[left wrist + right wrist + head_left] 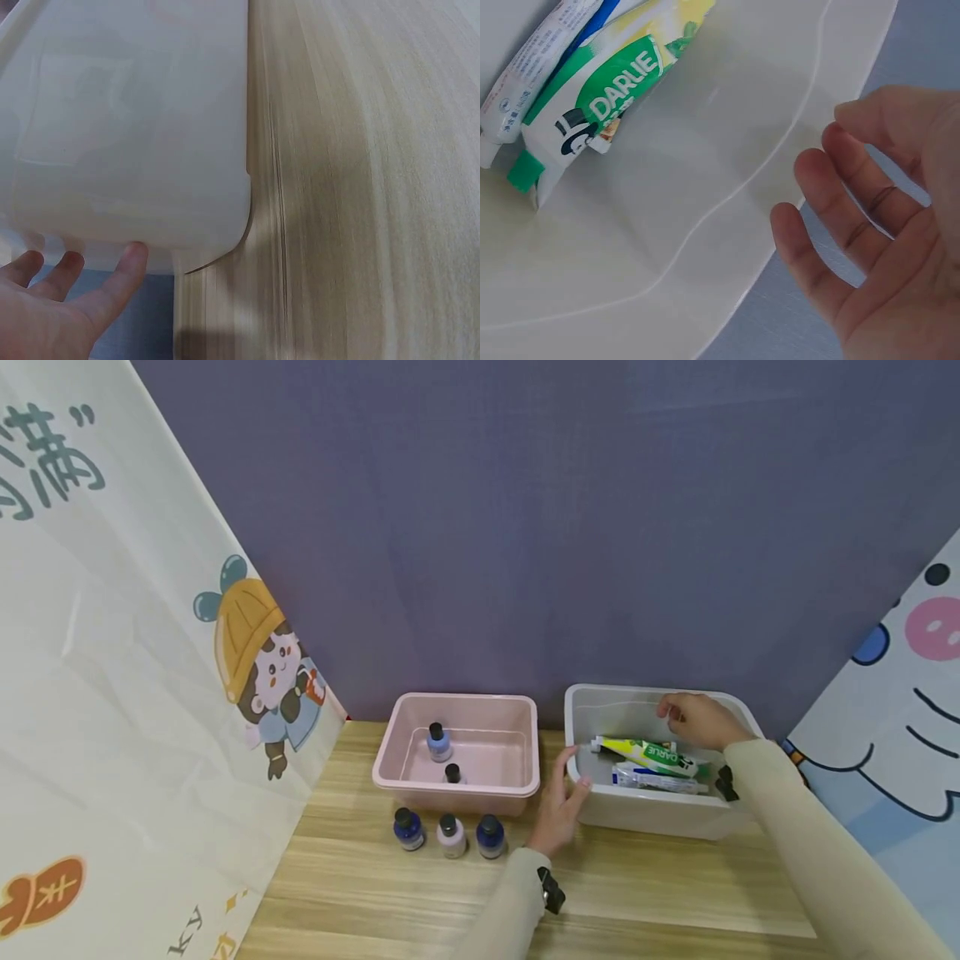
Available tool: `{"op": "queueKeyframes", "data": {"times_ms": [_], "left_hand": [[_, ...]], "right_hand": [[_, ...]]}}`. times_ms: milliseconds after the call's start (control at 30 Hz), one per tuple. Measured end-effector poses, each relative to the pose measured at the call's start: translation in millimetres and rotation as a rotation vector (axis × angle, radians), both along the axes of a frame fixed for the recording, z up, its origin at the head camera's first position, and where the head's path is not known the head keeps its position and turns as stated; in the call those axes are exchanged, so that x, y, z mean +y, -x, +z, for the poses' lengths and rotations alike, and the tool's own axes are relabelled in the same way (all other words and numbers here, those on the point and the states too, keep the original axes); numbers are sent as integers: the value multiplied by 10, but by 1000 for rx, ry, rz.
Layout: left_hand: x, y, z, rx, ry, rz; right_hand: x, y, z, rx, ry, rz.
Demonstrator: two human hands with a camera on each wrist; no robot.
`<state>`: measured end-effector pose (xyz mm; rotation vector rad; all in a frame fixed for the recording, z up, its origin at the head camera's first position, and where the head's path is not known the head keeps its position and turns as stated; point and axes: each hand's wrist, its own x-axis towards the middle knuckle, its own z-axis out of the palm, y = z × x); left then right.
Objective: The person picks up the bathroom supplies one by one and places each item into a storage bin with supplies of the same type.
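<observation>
A white plastic bin (645,812) holds several toothpaste tubes. On top lies a green, yellow and white Darlie tube (660,757), and a white and blue tube (652,779) lies in front of it. My left hand (557,814) is at the bin's left end; in the left wrist view its fingertips touch the outer wall (127,150). Over the back right of the bin hovers my right hand (703,720). Its fingers are loosely bent with nothing between them, as the right wrist view shows, apart from the Darlie tube (622,90).
Left of the white bin stands a pink bin (457,792) with a light blue bottle (439,746) and another dark-capped bottle (453,774) inside. Before it on the wooden table (360,893) stand two dark blue bottles (491,837) and a pale pink one (452,838). A grey-blue cloth (525,527) hangs behind.
</observation>
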<state>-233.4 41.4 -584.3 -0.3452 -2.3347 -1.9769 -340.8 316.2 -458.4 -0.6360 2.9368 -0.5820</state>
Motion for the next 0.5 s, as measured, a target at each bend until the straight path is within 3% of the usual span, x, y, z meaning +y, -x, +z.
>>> {"op": "queueKeyframes", "data": {"times_ms": [200, 500], "left_hand": [[0, -6, -2, -8, 7, 2], [-2, -22, 14, -10, 53, 31]], "right_hand": [[-43, -114, 71, 57, 33, 19], [-275, -401, 213, 101, 122, 18]]}}
